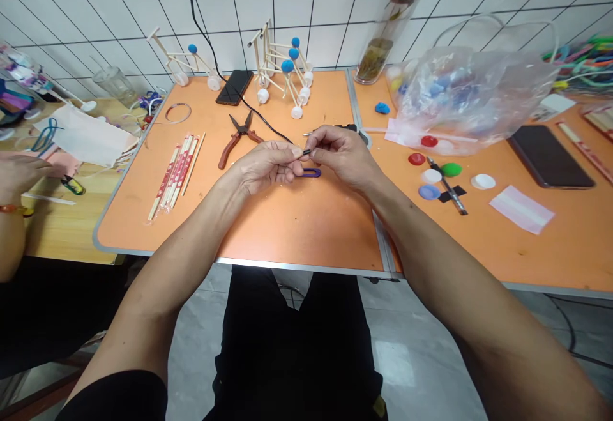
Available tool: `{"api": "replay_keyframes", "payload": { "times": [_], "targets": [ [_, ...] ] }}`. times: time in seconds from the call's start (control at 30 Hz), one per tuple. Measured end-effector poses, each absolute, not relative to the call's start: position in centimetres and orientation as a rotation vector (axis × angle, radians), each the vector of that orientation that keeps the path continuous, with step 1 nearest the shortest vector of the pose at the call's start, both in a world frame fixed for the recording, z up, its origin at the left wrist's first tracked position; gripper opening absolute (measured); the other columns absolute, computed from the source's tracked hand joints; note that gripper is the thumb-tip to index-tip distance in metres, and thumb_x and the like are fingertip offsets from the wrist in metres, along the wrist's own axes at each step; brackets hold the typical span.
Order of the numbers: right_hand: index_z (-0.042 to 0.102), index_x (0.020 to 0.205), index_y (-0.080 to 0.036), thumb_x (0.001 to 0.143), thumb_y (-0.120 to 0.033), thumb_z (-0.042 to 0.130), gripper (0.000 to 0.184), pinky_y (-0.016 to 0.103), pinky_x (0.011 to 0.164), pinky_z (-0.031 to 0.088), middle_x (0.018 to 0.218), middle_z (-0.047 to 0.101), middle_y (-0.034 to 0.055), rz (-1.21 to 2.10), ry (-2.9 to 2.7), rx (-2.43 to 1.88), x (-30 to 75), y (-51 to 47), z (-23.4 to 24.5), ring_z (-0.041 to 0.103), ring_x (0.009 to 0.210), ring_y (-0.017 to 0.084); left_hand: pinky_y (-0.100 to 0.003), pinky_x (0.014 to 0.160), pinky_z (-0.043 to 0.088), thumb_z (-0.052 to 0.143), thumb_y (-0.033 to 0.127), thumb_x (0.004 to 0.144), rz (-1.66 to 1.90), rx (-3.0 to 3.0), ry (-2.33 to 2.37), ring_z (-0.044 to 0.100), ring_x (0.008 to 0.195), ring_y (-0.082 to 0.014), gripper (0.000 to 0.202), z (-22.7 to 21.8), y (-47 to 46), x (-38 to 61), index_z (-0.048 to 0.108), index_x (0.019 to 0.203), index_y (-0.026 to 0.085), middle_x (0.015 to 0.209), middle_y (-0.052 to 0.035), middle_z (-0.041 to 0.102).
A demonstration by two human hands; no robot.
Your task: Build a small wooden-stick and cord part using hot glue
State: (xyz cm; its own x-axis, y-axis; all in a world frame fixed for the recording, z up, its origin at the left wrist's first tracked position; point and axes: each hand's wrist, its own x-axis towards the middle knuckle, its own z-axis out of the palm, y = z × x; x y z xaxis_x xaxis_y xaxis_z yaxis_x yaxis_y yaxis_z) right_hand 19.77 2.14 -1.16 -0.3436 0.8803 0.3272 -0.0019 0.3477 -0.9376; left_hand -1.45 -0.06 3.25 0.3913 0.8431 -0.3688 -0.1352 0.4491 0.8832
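Note:
My left hand (265, 167) and my right hand (342, 153) meet above the orange table (297, 229), fingers pinched together on a small dark piece (306, 152) held between them. A purple loop (311, 172) lies on the table just under my fingers. A black cable (261, 121) runs from the wall down to my hands. Red-handled pliers (238, 135) lie just beyond my left hand. Wrapped chopsticks (176, 173) lie in a row to the left.
Two stick-and-cap models (282, 66) and a black phone (234, 86) stand at the back. To the right: a clear plastic bag (472, 98), several bottle caps (431, 176), a bottle (387, 31), a second phone (550, 156). Another person's hand (22, 175) rests at a left table.

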Motion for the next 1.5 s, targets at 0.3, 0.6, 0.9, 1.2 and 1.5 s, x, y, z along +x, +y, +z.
{"api": "replay_keyframes", "payload": {
  "times": [0.3,0.6,0.9,1.2,1.5],
  "targets": [
    [0.078,0.090,-0.024,0.081,-0.027,0.088,0.013,0.033,0.079,0.053,0.091,0.074,0.0007,1.124,-1.563,-0.795,19.8,2.0,-1.0,0.063,0.082,0.017,-0.017,0.052,0.052,0.086,0.015,0.102,0.792,0.969,0.934,0.069,0.047,-0.0107,0.017,2.7,-0.1,-1.6,0.081,0.086,0.008,0.067,-0.0086,0.079],
    [0.087,0.093,-0.023,0.086,-0.030,0.090,0.010,0.035,0.087,0.058,0.097,0.083,0.0038,1.047,-1.582,-0.897,19.7,1.7,-0.9,0.072,0.089,0.020,-0.016,0.054,0.053,0.085,0.017,0.105,0.835,0.942,0.988,0.068,0.047,-0.0093,0.020,2.7,0.1,-1.6,0.081,0.087,0.010,0.067,-0.0073,0.080],
    [0.085,0.089,-0.024,0.085,-0.039,0.094,0.017,0.034,0.078,0.055,0.091,0.080,0.0028,1.039,-1.603,-0.857,19.8,1.9,-1.1,0.067,0.084,0.019,-0.015,0.052,0.051,0.087,0.018,0.103,0.810,0.937,0.987,0.067,0.046,-0.0087,0.022,2.9,0.1,-1.5,0.081,0.084,0.009,0.066,-0.0077,0.079],
    [0.081,0.086,-0.024,0.083,-0.029,0.087,0.009,0.033,0.075,0.049,0.084,0.075,0.0011,1.053,-1.649,-0.845,19.9,1.7,-0.7,0.061,0.079,0.018,-0.017,0.049,0.052,0.074,0.011,0.109,0.768,0.875,0.974,0.066,0.043,-0.0103,0.027,2.9,0.1,-1.4,0.080,0.082,0.007,0.062,-0.0078,0.076],
    [0.079,0.083,-0.025,0.083,-0.030,0.082,0.006,0.037,0.083,0.051,0.087,0.075,0.0025,0.991,-1.701,-0.835,19.8,1.8,-0.6,0.064,0.085,0.021,-0.018,0.051,0.053,0.080,0.011,0.105,0.727,0.817,0.944,0.066,0.046,-0.0098,0.021,2.1,0.5,-1.7,0.081,0.085,0.007,0.064,-0.0077,0.075]
  ]
}}
